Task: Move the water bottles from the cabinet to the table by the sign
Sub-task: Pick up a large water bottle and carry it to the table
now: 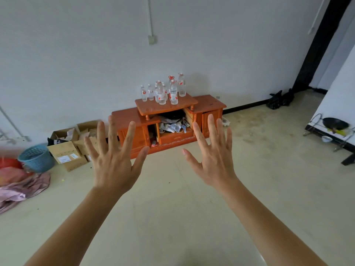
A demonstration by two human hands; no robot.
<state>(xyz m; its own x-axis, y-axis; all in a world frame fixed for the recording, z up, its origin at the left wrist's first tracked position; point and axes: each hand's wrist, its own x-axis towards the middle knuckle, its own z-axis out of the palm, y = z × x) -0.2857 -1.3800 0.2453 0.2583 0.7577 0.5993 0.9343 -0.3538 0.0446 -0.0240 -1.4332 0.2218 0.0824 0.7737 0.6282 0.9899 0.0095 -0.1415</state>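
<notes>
Head view takes in the orange wooden cabinet (pixel 132 120), which sits low on the floor against the far wall with its middle bay stuffed with clutter. Nearer, the left grip (pixel 113 164) and right grip (pixel 213 162) are raised over the floor. Their fingers are straight and spread apart, they hold nothing, and they are well short of the cabinet.

The water bottles (pixel 163 93) stand upright in a tight cluster on the cabinet's raised top shelf. Judging by that, none has been carried off yet.

They look like clear, thin plastic, so they would probably be smooth to hold, dent under a hard squeeze, and weigh a fair amount if full. The taller ones on the far right have red loop handles (pixel 171 77) at the cap, a likely place to take hold. The smaller ones on the left suit a wrap around the labelled middle. They are packed so closely that a nudged bottle could topple its neighbours, so the outer ones look safest to take first.

The bottles overlap too much for a sure count, and their fill level is hard to read. No sign is in view, nor the desk beside it. A dark pan (pixel 335 123) at the right edge rests on something white-topped that the frame cuts off.
</notes>
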